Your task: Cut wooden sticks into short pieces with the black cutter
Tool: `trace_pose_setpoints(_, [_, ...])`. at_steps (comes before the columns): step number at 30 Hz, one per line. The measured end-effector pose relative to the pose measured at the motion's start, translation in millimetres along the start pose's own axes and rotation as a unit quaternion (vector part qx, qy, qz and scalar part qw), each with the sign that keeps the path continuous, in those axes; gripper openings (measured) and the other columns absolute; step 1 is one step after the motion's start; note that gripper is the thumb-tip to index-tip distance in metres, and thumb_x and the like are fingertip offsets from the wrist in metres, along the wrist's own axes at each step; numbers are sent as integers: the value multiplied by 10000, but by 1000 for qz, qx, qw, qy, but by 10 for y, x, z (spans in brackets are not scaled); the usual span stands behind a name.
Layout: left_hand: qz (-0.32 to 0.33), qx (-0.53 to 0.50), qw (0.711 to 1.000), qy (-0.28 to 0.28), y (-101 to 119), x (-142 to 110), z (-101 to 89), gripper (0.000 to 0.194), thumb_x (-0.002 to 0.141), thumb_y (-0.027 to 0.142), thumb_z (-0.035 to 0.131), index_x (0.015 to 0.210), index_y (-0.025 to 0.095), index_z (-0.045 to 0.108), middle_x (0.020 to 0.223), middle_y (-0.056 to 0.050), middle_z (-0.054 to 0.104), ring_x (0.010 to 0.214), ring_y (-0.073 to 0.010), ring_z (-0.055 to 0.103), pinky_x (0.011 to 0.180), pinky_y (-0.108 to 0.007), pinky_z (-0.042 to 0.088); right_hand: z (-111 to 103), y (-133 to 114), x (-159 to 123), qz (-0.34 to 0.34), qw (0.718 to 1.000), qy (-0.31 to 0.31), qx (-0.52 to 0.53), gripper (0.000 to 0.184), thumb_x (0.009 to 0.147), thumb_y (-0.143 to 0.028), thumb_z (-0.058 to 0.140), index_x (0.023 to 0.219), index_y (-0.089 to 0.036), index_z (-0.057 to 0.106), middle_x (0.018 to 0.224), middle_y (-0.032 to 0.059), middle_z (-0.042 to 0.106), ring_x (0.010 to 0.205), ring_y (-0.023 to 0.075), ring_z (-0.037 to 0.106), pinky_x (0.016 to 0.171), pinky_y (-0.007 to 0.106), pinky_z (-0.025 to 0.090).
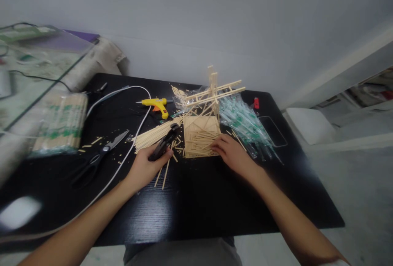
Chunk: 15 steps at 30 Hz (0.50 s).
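My left hand [150, 166] is closed around a black hand tool [165, 142] that looks like pliers, its head pointing away and to the right. Two thin wooden sticks [166, 174] stick out on the table below that hand. My right hand [231, 151] has its fingers pinched together over thin wooden sticks [205, 138] lying on a square wooden stick panel [190, 151], at the panel's right edge. Behind the panel stands a stick frame [214, 94] with upright posts and long crossbars. A bundle of loose sticks [155, 135] lies left of the panel.
A yellow glue gun [157, 104] lies behind the stick bundle. Black-handled scissors [106, 149] and a white cable [125, 157] are at left, near a bagged stick pack [63, 120]. Plastic stick bags [242, 118], a phone-like dark slab [272, 130] and a red object [256, 103] lie right.
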<state>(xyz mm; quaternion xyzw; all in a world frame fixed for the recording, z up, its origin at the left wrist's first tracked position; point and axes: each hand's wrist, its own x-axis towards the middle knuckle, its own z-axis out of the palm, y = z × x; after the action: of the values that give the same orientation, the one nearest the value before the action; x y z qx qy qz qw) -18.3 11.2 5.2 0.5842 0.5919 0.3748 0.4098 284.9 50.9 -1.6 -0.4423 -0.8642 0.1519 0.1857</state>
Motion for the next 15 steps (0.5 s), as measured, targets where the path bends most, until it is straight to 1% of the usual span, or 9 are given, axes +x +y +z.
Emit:
trace_pose_setpoints(4, [2,-1,1000,4,9,-4,-11,328,804,493,684,753,172,725,677,0,674,664,-172,600,667,-279,483,-2,-58,14,14,1000,7,-22,126,999,-159,544,963,-194,659,970,99,641,931,261,639,870,433,558])
trace_pose_setpoints(8, [5,-6,1000,5,-6,-6,-19,315,815,481,685,756,173,720,694,-2,677,681,-172,605,685,-278,483,22,-178,91,15,999,33,-19,119,1005,-153,528,964,-190,633,966,102,643,919,259,638,858,416,549])
trace_pose_setpoints(10, [12,-6,1000,7,-11,-6,-18,309,819,474,684,749,174,712,692,1,671,681,-170,601,687,-276,481,73,-271,170,0,999,38,2,102,1006,-161,544,969,-190,635,962,97,658,926,252,643,865,403,544])
trace_pose_setpoints(15, [9,-7,1000,21,-1,-4,-15,293,810,464,697,771,174,719,713,-3,683,693,-175,611,704,-281,492,297,-524,456,-41,999,21,28,97,1006,-176,572,968,-189,661,954,86,692,932,231,649,882,381,533])
